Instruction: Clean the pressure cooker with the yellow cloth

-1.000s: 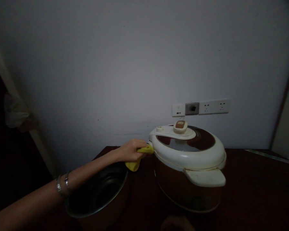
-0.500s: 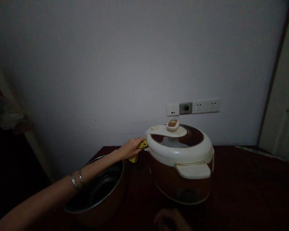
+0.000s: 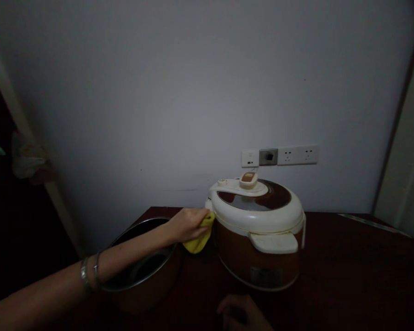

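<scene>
My left hand [image 3: 190,224], with two silver bracelets on its wrist, grips a folded yellow cloth [image 3: 199,241]. The cloth touches the left side of an electric pressure cooker [image 3: 257,253], just under its white lid rim. That cooker has a brown body, a white lid with a dark top panel, and a white handle at the front. Below my left forearm stands a deep pot [image 3: 148,285] with a dark inside and a shiny rim, partly covered by the arm. My right hand [image 3: 243,310] is at the bottom edge in front of the cooker, fingers loosely curled and apart from the thumb, holding nothing visible.
Cooker and pot stand on a dark red table [image 3: 348,262] against a grey wall [image 3: 158,92]. Sockets and a switch [image 3: 279,156] sit on the wall behind the cooker. A pale plastic bag [image 3: 27,156] hangs at the left, and a thin strip [image 3: 372,225] lies along the table's back right.
My left hand has moved lower along the cooker's side, and more of the yellow cloth shows. My right hand stays near the same spot. The view has shifted slightly.
</scene>
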A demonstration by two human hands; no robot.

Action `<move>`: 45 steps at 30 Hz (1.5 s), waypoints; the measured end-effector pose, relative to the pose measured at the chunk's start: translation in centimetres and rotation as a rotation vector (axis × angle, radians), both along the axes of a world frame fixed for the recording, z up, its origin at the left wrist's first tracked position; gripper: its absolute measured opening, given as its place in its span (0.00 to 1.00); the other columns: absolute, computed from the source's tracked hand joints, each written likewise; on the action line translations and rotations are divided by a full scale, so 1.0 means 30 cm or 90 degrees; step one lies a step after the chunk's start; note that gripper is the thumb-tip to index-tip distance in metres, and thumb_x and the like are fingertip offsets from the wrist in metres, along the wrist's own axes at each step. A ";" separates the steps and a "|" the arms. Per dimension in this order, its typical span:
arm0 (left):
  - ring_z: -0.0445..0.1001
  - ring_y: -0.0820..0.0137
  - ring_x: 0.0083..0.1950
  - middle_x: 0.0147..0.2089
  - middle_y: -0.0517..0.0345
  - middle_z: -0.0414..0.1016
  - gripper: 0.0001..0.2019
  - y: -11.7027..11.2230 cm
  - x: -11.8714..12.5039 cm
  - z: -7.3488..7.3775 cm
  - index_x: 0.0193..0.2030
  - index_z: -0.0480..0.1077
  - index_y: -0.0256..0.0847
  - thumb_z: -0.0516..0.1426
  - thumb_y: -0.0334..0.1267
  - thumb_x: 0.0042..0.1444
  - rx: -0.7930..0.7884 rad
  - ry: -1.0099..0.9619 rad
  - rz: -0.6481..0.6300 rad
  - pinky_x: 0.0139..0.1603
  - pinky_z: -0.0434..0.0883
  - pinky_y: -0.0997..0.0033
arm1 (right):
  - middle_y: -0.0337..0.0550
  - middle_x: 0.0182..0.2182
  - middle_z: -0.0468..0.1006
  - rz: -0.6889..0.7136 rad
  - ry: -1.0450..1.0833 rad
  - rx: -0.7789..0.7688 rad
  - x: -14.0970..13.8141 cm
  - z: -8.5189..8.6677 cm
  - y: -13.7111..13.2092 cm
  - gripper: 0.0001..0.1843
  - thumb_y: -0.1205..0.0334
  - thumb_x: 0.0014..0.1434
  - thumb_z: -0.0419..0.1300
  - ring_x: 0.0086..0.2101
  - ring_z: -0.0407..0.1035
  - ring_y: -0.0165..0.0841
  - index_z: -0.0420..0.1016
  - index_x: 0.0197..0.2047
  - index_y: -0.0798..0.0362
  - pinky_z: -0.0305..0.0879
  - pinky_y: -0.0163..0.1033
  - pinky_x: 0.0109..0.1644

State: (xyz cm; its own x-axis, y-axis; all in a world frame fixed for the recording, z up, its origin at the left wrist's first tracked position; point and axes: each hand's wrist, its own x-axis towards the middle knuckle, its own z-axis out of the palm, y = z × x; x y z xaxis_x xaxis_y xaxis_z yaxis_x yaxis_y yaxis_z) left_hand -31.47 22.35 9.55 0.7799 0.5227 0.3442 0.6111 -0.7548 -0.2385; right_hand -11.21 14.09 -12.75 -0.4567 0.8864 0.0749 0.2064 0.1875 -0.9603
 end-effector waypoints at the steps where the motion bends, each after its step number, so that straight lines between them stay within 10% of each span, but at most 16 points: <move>1: 0.74 0.67 0.37 0.37 0.51 0.75 0.07 0.024 -0.007 0.016 0.41 0.63 0.39 0.53 0.36 0.55 0.028 -0.043 0.041 0.37 0.68 0.70 | 0.42 0.32 0.76 0.012 -0.004 -0.002 -0.001 0.000 0.004 0.17 0.52 0.51 0.59 0.35 0.69 0.35 0.76 0.42 0.51 0.62 0.38 0.44; 8: 0.73 0.63 0.41 0.41 0.46 0.73 0.07 0.215 0.031 0.068 0.42 0.63 0.37 0.50 0.32 0.57 0.095 -0.072 0.238 0.39 0.68 0.67 | 0.42 0.30 0.76 0.037 -0.034 0.041 -0.005 0.025 0.007 0.15 0.56 0.51 0.57 0.35 0.68 0.34 0.76 0.41 0.53 0.61 0.38 0.43; 13: 0.71 0.61 0.44 0.41 0.43 0.72 0.08 0.252 0.039 0.025 0.41 0.64 0.35 0.47 0.26 0.58 0.121 0.057 0.212 0.44 0.66 0.64 | 0.40 0.27 0.75 0.057 -0.031 0.054 -0.010 0.041 0.001 0.14 0.61 0.50 0.55 0.32 0.67 0.32 0.76 0.39 0.54 0.61 0.36 0.39; 18: 0.69 0.58 0.48 0.43 0.40 0.70 0.09 0.272 -0.059 0.099 0.40 0.64 0.34 0.45 0.25 0.57 0.225 0.028 0.231 0.51 0.63 0.56 | 0.40 0.29 0.76 0.023 -0.046 0.069 -0.008 0.047 -0.005 0.13 0.64 0.50 0.56 0.36 0.68 0.33 0.77 0.39 0.52 0.60 0.37 0.44; 28: 0.71 0.66 0.37 0.36 0.54 0.72 0.08 0.191 0.012 -0.016 0.44 0.59 0.40 0.50 0.35 0.56 -0.090 -0.089 0.107 0.37 0.65 0.69 | 0.41 0.31 0.77 -0.007 -0.093 0.098 -0.007 0.055 -0.016 0.13 0.63 0.51 0.56 0.38 0.68 0.34 0.78 0.39 0.52 0.60 0.38 0.46; 40: 0.65 0.74 0.26 0.26 0.66 0.65 0.05 -0.001 0.020 -0.035 0.36 0.59 0.42 0.52 0.35 0.51 -0.191 -0.204 0.040 0.26 0.60 0.75 | 0.42 0.33 0.76 -0.015 -0.081 0.096 -0.011 0.052 -0.027 0.14 0.64 0.51 0.55 0.37 0.68 0.34 0.77 0.40 0.53 0.61 0.38 0.44; 45: 0.65 0.72 0.28 0.26 0.65 0.65 0.04 0.062 -0.017 0.036 0.34 0.58 0.42 0.51 0.36 0.52 -0.031 -0.359 0.189 0.29 0.62 0.73 | 0.41 0.30 0.75 0.002 -0.073 0.090 -0.013 0.058 -0.023 0.14 0.67 0.49 0.54 0.35 0.68 0.33 0.77 0.39 0.53 0.62 0.37 0.43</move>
